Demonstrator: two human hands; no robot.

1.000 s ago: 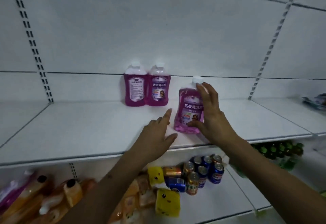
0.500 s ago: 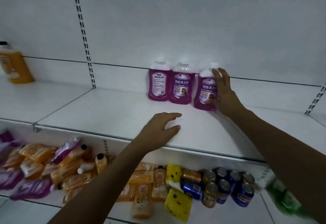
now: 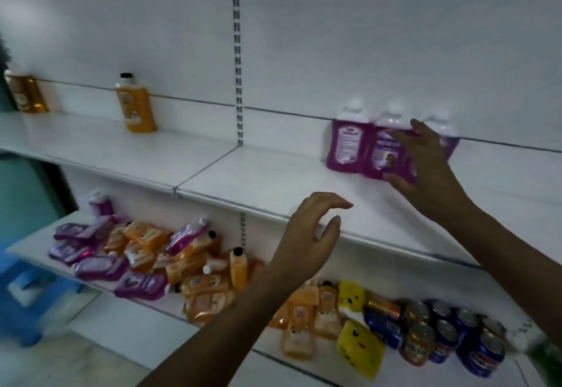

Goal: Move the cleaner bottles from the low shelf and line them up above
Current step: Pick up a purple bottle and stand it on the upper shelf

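Fingers [image 3: 404, 137] of my right hand [image 3: 425, 170] are spread wide in front of the three purple bottles [image 3: 349, 146] on the upper shelf [image 3: 273, 179]; whether they touch the middle bottle I cannot tell, since the view is blurred. Those bottles stand upright, side by side, against the back panel, the right-hand one mostly hidden behind my hand. My left hand [image 3: 310, 234] hovers at the front edge of that shelf, left of and nearer than the bottles, its fingers loosely curled and holding nothing. Far left of the purple row, two orange bottles [image 3: 137, 106] stand apart from each other on the same shelf level. Below and left of the row, on the low shelf [image 3: 39, 240], a heap of purple and orange bottles [image 3: 137, 262] lies jumbled, most on their sides. Directly below the row sit yellow packs [image 3: 359, 344] and a cluster of drink cans [image 3: 441, 335].
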